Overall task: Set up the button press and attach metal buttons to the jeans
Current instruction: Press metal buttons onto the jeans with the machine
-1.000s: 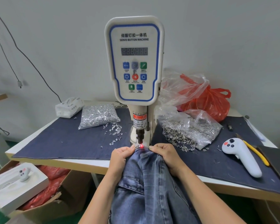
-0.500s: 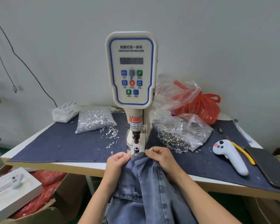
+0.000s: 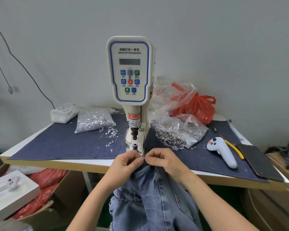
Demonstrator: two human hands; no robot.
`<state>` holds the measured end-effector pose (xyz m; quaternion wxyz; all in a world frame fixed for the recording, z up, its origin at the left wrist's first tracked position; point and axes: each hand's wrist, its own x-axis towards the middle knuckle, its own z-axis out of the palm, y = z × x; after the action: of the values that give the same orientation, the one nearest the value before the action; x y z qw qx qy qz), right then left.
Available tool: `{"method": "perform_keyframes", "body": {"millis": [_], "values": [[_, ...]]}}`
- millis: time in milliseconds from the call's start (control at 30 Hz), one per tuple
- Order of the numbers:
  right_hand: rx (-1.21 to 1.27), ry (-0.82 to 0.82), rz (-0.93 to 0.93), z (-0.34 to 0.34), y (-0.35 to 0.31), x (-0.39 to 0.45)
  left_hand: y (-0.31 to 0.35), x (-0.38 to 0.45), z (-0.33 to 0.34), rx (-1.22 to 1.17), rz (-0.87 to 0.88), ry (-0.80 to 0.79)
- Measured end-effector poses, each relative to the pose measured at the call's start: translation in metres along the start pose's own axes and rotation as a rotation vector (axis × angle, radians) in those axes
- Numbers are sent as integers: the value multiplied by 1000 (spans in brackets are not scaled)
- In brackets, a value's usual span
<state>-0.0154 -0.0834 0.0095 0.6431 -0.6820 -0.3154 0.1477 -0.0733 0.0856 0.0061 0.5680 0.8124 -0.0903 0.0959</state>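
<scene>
The white servo button machine (image 3: 130,70) stands at the table's middle, its punch above the lower die (image 3: 134,146), which is uncovered. Blue jeans (image 3: 154,194) hang from the table's front edge down into my lap. My left hand (image 3: 123,165) and my right hand (image 3: 163,161) pinch the jeans' waistband just in front of the die, fingertips nearly touching. A clear bag of silver tacks (image 3: 94,120) lies left of the machine, with loose tacks (image 3: 111,133) spilled beside it. A bag of metal buttons (image 3: 180,132) lies open to the right.
A red plastic bag (image 3: 197,109) sits behind the buttons. A white handheld controller (image 3: 222,151), yellow-handled pliers (image 3: 234,149) and a dark phone (image 3: 259,162) lie at the right. A white packet (image 3: 63,112) lies at the far left. Cardboard boxes (image 3: 57,197) stand under the table.
The jeans' waistband has come back off the die toward me, leaving the die bare. Both hands have drawn together at the table's front edge. The red light spot on the cloth is gone.
</scene>
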Motion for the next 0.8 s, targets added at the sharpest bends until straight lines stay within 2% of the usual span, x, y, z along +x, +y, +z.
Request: {"method": "perform_keyframes", "body": {"millis": [100,200,400,533,600,700,800], "values": [[100,-147,102,-4,0,-3,3,-6,4,-187,-28,-28],[165,-228,170,-2,4,-1,3,-10,6,-428,-82,-16],[-113,-363,169,0,2,23,-10,-3,-4,-703,-117,84],[-27,-355,209,0,-2,30,-21,4,-15,-770,-119,65],[-75,-337,184,3,-2,32,-27,7,-19,-819,-133,36],[-204,-245,101,6,-2,37,-33,12,-21,-877,-181,14],[-149,-141,65,11,-5,38,-39,21,-26,-818,-206,18]]}}
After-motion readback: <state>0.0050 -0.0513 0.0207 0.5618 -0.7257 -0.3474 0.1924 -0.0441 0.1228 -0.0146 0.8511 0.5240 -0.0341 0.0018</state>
